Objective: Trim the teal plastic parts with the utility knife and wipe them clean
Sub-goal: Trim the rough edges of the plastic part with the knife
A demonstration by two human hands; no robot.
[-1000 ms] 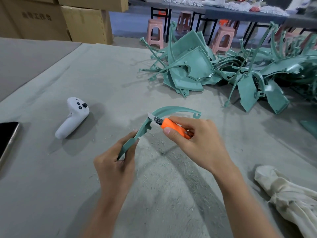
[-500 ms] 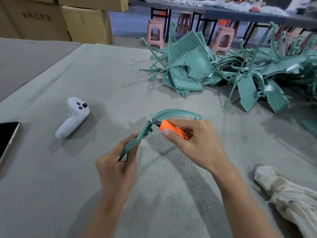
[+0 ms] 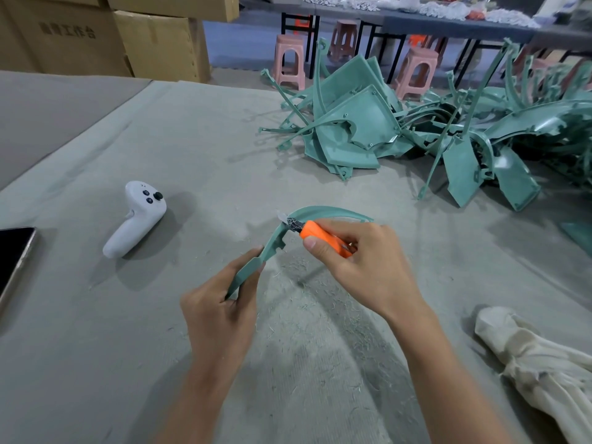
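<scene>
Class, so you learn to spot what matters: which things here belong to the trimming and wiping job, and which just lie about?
Job: curved teal part in left hand; utility knife in right hand; pile of teal parts; cloth.
Lying about: white controller; phone; cardboard boxes; pink stools.

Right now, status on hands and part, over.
Left hand grips curved teal part. Right hand holds orange knife, blade on its edge. Nothing in the way.
</scene>
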